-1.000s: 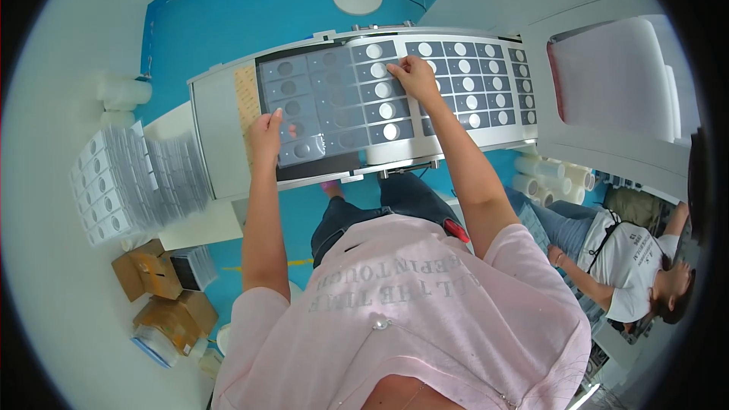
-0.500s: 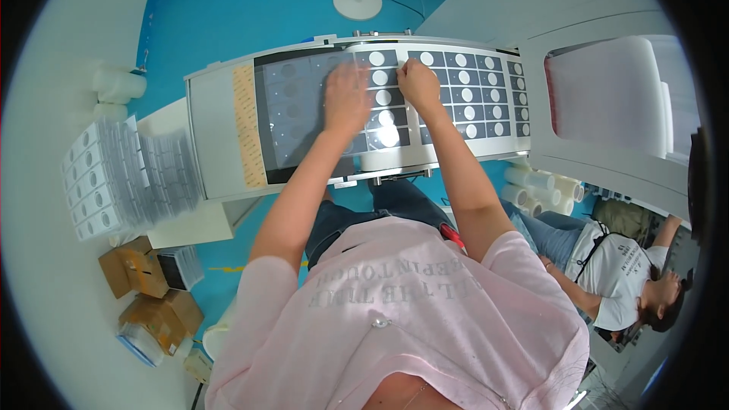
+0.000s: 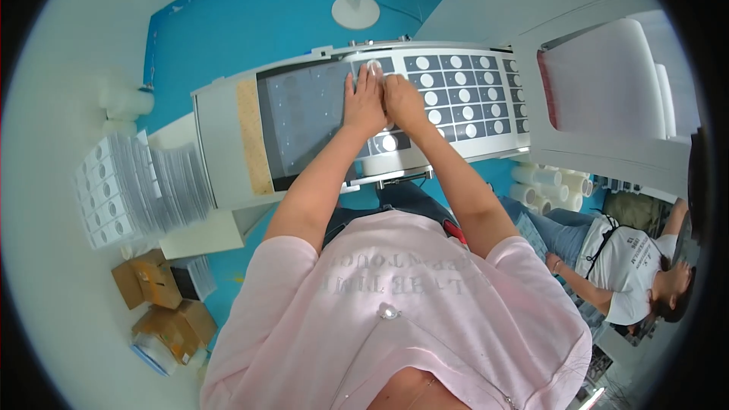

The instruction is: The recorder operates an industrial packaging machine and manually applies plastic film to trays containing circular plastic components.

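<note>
Both hands lie side by side on a dark gridded sheet (image 3: pixel 456 99) of white round discs that covers the sloped top of a pale grey machine table (image 3: pixel 220 144). The left hand (image 3: pixel 364 102) lies flat with its fingers (image 3: pixel 363 76) stretched out and close together, pressing down on the sheet near its upper edge, gripping nothing. The right hand (image 3: pixel 402 102) touches it on the right, its fingers bent slightly and also pressed to the sheet, around nothing. Left of the hands the surface shows a darker, glossy panel (image 3: pixel 304 118) with a tan strip (image 3: pixel 250 137) along its left edge. A fanned stack of clear sheets (image 3: pixel 137 186) sits on a lower surface to the left, cardboard boxes (image 3: pixel 163 304) stand on the blue floor (image 3: pixel 228 23), and another person (image 3: pixel 623 266) in a white shirt sits at the lower right.
</note>
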The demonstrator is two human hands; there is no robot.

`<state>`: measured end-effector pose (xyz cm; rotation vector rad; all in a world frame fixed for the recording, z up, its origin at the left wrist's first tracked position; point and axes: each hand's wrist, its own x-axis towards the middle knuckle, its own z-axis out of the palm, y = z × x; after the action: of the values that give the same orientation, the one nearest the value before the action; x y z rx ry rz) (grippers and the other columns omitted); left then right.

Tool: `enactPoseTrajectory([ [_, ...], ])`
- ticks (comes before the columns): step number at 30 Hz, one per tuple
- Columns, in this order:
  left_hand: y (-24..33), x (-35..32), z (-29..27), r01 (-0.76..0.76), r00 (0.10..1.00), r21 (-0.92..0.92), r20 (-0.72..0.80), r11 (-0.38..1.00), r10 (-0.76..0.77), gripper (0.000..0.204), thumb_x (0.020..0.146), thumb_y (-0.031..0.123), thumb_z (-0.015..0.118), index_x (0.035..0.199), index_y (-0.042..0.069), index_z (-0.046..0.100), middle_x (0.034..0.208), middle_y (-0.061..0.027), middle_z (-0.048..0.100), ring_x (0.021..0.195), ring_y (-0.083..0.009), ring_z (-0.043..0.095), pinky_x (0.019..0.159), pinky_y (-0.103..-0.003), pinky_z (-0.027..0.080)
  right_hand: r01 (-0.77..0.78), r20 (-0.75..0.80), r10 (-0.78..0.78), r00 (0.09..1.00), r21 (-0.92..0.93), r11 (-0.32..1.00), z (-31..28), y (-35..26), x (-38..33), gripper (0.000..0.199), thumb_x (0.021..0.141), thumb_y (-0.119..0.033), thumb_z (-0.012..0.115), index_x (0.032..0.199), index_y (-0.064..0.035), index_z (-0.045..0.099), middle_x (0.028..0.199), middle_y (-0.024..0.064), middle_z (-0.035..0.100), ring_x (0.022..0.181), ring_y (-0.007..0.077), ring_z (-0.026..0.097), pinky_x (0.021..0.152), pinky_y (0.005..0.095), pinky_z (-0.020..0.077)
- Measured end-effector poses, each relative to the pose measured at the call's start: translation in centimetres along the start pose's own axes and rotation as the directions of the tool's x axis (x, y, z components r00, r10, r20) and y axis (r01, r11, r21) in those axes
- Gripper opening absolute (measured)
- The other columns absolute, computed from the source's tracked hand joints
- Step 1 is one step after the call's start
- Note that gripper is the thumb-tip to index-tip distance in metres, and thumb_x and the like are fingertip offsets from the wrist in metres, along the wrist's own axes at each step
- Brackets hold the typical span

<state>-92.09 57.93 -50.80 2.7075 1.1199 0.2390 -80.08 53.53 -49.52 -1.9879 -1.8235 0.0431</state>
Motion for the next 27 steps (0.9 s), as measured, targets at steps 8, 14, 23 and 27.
enactPoseTrajectory([
  [8,-0.7,-0.7,1.8,-0.035,0.999,-0.057,0.004,0.998,0.036,0.095,0.083,0.057,0.064,0.152,0.001,0.030,0.159,-0.0188,0.029,0.149,-0.0334,0.022,0.119,-0.056,0.014,-0.059,-0.316,0.144,0.938,0.262,0.963,-12.4,2.6,-4.0,0.045,0.076,-0.002,0.071,0.118,-0.0021,0.055,0.103,0.0176,0.060,0.096,0.0390,0.059,0.084,0.0437,0.0484],
  [14,0.9,-0.5,0.8,-0.069,0.988,0.011,0.139,0.998,0.067,0.096,0.090,0.059,0.054,0.152,-0.007,0.023,0.161,-0.0229,0.018,0.152,-0.0374,0.009,0.120,-0.057,0.007,0.051,-0.976,-0.118,0.182,-0.110,0.993,-41.5,7.1,-7.3,0.022,0.089,0.008,0.055,0.108,-0.0021,0.048,0.099,0.0059,0.046,0.089,0.0142,0.047,0.081,0.0259,0.0404],
  [23,0.0,-0.4,1.6,-0.059,0.994,0.039,0.092,0.997,0.056,0.095,0.090,0.057,0.053,0.153,-0.007,0.021,0.162,-0.0227,0.017,0.151,-0.0387,0.009,0.119,-0.058,0.007,0.343,-0.959,0.263,-0.103,0.214,0.915,-65.9,15.5,-5.7,0.039,0.097,-0.039,0.064,0.107,-0.0009,0.059,0.086,0.0005,0.055,0.071,0.0077,0.051,0.061,0.0229,0.0444],
  [27,-0.4,0.0,2.5,-0.076,0.990,0.057,0.124,0.995,0.068,0.095,0.090,0.061,0.050,0.153,-0.005,0.025,0.162,-0.0209,0.018,0.152,-0.0380,0.009,0.119,-0.059,0.008,0.217,-0.950,0.274,-0.147,0.239,0.946,-68.8,18.4,-7.1,0.024,0.095,-0.029,0.068,0.103,-0.0068,0.063,0.077,-0.0052,0.055,0.062,0.0051,0.047,0.053,0.0210,0.0385],
])
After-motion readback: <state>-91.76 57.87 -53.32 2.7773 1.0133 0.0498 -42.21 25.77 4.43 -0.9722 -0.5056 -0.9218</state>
